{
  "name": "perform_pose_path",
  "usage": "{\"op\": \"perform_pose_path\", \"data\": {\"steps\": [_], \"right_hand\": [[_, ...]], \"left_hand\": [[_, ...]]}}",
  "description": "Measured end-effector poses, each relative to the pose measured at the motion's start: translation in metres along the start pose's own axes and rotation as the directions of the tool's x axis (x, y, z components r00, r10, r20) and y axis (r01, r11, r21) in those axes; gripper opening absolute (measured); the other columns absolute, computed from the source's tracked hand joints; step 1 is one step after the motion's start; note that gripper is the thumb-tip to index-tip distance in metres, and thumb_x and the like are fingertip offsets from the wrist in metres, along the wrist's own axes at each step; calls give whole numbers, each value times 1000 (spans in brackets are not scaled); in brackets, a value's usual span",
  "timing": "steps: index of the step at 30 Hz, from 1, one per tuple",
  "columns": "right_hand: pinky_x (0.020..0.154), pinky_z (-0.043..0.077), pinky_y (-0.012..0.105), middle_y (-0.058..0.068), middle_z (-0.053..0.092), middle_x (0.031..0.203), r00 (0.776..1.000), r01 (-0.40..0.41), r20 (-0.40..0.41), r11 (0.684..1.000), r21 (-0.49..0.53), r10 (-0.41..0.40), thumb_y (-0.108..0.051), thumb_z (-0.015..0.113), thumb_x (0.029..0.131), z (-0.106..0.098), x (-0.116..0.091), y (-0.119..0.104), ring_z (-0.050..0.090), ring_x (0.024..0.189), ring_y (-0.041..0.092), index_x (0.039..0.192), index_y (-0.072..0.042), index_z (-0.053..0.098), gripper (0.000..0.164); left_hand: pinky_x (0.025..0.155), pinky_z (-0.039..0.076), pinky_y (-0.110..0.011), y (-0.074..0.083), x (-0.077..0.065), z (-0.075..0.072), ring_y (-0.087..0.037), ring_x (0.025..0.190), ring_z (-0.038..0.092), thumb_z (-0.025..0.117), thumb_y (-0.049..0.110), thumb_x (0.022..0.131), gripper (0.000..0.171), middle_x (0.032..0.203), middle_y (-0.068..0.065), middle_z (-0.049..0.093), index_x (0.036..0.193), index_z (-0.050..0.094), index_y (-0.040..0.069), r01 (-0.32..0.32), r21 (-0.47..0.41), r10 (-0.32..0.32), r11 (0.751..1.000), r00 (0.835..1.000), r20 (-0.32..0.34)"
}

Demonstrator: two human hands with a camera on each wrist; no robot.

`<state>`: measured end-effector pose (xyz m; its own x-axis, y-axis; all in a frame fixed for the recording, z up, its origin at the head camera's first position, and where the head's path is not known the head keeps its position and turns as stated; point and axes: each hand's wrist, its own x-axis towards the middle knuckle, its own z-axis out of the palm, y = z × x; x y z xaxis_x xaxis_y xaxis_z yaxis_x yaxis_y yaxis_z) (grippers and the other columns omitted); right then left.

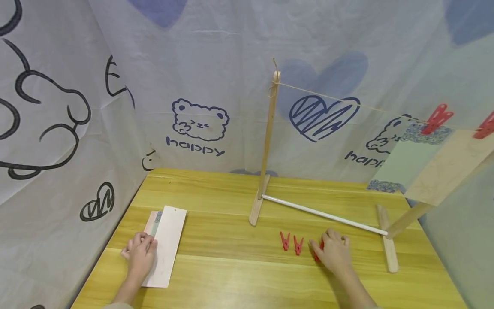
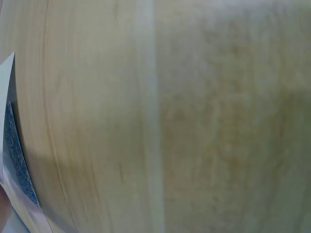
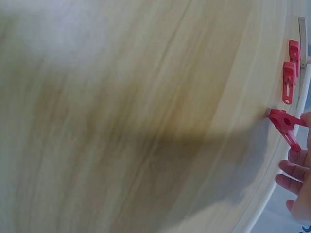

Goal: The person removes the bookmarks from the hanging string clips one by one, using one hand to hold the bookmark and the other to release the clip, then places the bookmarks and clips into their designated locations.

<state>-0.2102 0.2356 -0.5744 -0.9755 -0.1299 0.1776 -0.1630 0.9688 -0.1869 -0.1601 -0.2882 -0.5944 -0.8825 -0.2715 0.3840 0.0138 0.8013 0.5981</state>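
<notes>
Currently, the left hand (image 1: 140, 252) is located over the left side of the card stack (image 1: 170, 249), which lies near the left edge of the wooden counter (image 1: 220, 270). Its grip is narrow, fingers curled on the cards. The top card is white with a small hole near its upper edge; pink and green-blue edges project beneath it.

The right hand (image 1: 335, 253) is positioned toward the right side of the counter. Its grip holds 1 red clip (image 3: 283, 126), with the handles pinched between thumb and finger as seen from the right wrist. Just beside it, 2 loose clips (image 1: 298, 245) lie on the counter, handles spread in a V.

Behind the clips stands a wooden rack: left post (image 1: 268, 141), right post (image 1: 411, 216), and a white rod (image 1: 324, 213) joining them near the base. A string (image 1: 320, 91) runs from the left post toward the right. From it hang a green card (image 1: 409, 161) with blue patterned ends and a beige card (image 1: 444, 167), each beneath red hanging clips (image 1: 437, 120). A printed backdrop (image 1: 243, 56) borders the counter.
</notes>
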Motion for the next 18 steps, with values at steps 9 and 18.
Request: {"op": "perform_pose_path", "data": {"steps": [9,18], "right_hand": [[90,25,54,16,55,104,999,-26,-32,1000,8,27,-43,56,86,10,0,-2,48,101,34,67,-8,51,40],[90,25,53,17,54,104,998,-52,-27,998,20,52,-42,56,87,16,0,-3,46,100,34,77,-2,58,41]], "left_hand": [[86,8,-61,-3,-1,0,-40,96,32,52,9,89,14,103,-20,41,89,59,-3,52,151,-69,987,992,109],[87,8,-61,-1,0,1,-42,102,30,47,14,91,24,108,-21,40,98,59,-6,110,222,-143,969,980,139]]}}
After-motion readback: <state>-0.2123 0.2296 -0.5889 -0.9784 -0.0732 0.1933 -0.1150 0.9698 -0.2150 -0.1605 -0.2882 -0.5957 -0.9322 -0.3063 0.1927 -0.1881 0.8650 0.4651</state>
